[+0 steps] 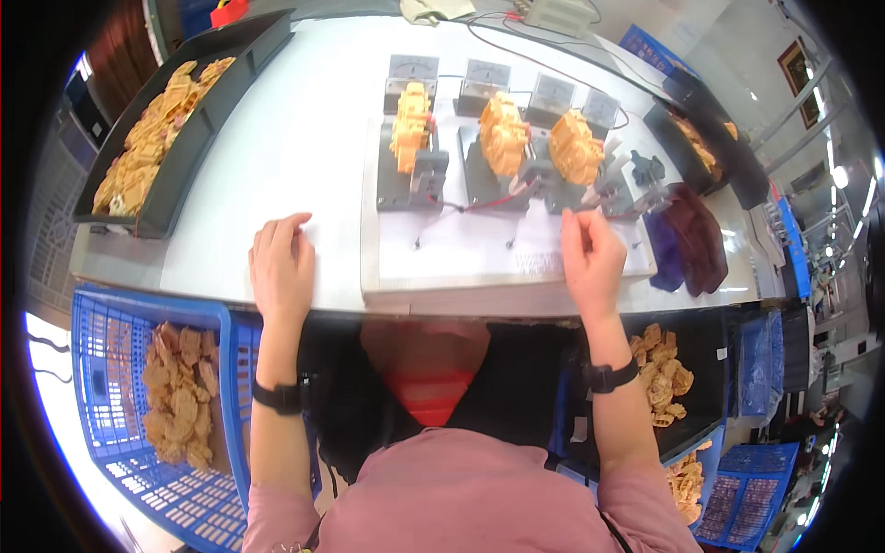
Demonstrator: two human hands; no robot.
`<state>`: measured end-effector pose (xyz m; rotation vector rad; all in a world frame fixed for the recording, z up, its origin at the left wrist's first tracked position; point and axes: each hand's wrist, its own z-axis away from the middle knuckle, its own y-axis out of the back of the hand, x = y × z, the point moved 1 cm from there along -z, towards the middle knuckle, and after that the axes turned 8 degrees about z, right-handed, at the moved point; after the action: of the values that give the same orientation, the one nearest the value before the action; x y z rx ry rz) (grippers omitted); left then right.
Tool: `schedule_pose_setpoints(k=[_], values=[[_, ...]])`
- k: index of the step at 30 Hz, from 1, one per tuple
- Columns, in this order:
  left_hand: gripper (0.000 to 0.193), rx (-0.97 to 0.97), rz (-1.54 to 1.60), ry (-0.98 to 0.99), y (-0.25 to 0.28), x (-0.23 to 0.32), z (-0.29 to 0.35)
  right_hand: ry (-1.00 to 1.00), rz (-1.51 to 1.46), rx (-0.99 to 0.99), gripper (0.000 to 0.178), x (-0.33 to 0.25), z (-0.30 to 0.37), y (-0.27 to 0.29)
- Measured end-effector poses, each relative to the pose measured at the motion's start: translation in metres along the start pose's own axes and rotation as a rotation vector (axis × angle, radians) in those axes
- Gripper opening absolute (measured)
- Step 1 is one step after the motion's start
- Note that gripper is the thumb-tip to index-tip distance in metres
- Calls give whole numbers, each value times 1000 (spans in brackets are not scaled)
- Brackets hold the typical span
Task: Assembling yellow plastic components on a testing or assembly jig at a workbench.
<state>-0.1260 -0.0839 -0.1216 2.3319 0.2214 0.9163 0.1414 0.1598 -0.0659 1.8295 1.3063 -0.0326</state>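
Grip of the right hand [595,263] is curled, with thumb and fingertips drawn close together at the front of the third stand [559,195]; I cannot tell whether they pinch something small or touch the stand. The left hand [279,267] rests on the white table [313,138], its grip loose and partly spread with the fingers bent, beside a raised white board [442,253] and apart from it.

Three yellow plastic parts [503,134] stand upright in a row on the board, each on its own grey stand, the right-hand one just beyond the right hand. Behind them is a line of four dial meters [414,69]. Red wires [484,205] run low past the front of the stands. At the right end of the row sits a small dark piece [648,169], and dark cloth [698,241] lies just beside the board's right edge.

More of the yellow parts fill a long black tray [198,157] at the table's far left, and others lie in a second black tray [670,138] at the right. Below the table's front edge, a blue basket [101,396] on the left holds a heap of them, and a black bin [696,369] near the right forearm holds another. Each wrist wears a black band [278,398].
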Motion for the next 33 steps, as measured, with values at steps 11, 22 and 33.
schedule_pose_setpoints(k=[11, 22, 33], values=[[29, -90, -56, 43, 0, 2, 1, -26, -125, -30, 13, 8, 4, 7], [27, -87, -102, 59, 0, 2, -4, -44, -98, -160, 6, 34, -5, 48], [24, -52, -81, 61, -3, 7, -1, 84, -38, -89, 6, 43, -1, 38]])
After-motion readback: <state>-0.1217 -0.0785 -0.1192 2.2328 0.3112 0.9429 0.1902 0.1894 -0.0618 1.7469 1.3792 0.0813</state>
